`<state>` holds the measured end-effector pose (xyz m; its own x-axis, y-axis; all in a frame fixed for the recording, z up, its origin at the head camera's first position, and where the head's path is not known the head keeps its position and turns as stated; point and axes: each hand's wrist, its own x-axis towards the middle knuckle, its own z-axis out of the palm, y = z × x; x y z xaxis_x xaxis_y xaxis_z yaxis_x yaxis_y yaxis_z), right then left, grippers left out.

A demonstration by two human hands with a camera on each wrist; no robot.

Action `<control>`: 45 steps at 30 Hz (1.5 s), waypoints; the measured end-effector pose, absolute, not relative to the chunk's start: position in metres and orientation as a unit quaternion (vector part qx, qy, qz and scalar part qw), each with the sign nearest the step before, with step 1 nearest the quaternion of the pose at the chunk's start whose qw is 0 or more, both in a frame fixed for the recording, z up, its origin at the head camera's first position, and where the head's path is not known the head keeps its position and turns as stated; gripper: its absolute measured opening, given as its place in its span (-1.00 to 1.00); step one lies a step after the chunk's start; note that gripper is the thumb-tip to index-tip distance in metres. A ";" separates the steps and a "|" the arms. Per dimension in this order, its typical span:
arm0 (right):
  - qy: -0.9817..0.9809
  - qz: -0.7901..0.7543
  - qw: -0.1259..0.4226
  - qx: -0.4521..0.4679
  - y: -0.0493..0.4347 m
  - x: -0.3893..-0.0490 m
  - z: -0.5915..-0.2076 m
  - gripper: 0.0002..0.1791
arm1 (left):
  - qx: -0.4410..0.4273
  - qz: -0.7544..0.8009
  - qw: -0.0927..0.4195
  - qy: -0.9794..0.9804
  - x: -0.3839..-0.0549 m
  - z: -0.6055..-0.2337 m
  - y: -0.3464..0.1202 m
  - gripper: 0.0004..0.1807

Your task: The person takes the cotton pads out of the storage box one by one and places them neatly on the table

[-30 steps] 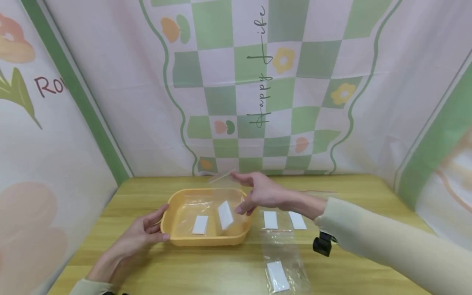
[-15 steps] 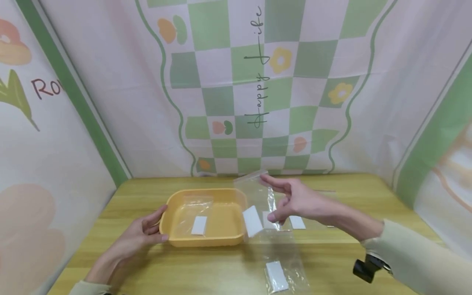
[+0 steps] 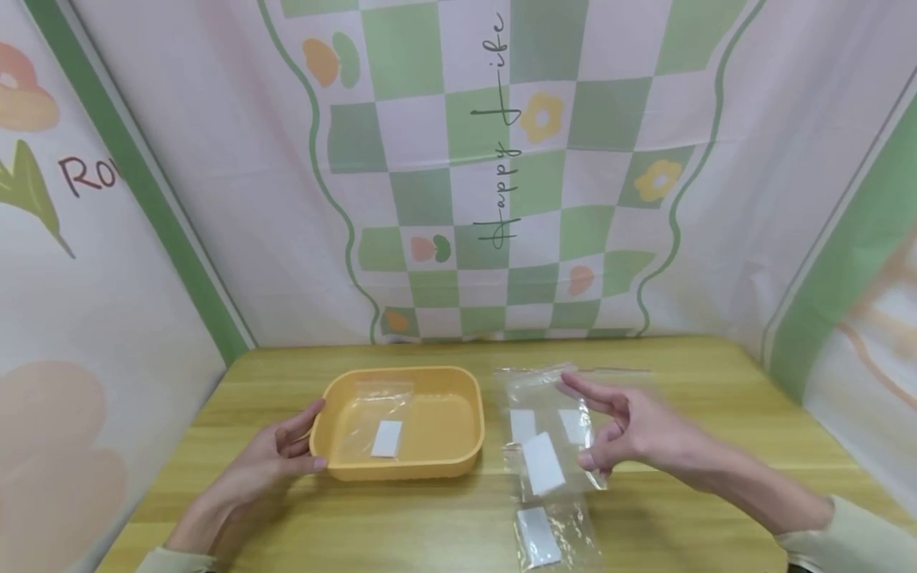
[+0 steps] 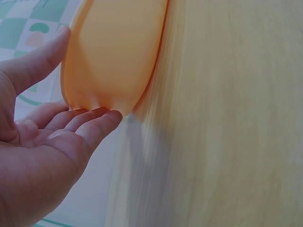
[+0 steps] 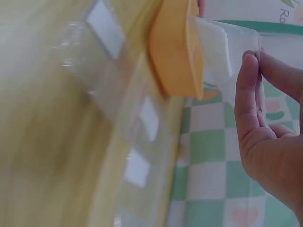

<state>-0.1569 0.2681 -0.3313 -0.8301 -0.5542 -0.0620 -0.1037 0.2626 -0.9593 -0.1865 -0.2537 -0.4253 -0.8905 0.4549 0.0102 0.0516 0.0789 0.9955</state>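
My left hand (image 3: 265, 458) grips the left end of a yellow plastic tray (image 3: 440, 422), thumb and fingers spread along its rim and outer wall. Inside the tray lies a clear zip bag with a white rectangle (image 3: 387, 438). To the right of the tray, my right hand (image 3: 645, 426) pinches another clear zip bag (image 3: 544, 465) by its edge; a white rectangle shows in it. In the right wrist view this bag (image 5: 218, 52) hangs between thumb and fingers. It overlaps several similar bags on the table in the head view.
On the wooden table (image 3: 401, 525), a clear bag (image 3: 539, 537) with a white rectangle lies near the front, and others lie behind it, right of the tray. A patterned cloth (image 3: 501, 199) hangs along the table's back edge.
My right hand has carried its bag from over the tray to the right, above the bags on the table, and lower. My left hand and the tray have stayed in place.
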 end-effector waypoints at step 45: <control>0.774 -0.533 0.196 -0.280 0.355 -0.130 -0.434 0.12 | 0.173 0.648 0.155 0.725 -0.188 -0.428 -0.255 0.08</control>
<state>-0.1298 0.3546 -0.4336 -0.7655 -0.6434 -0.0054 -0.2247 0.2752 -0.9348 -0.1881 -0.2555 -0.4285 -0.8922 0.4517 -0.0008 0.0499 0.1003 0.9937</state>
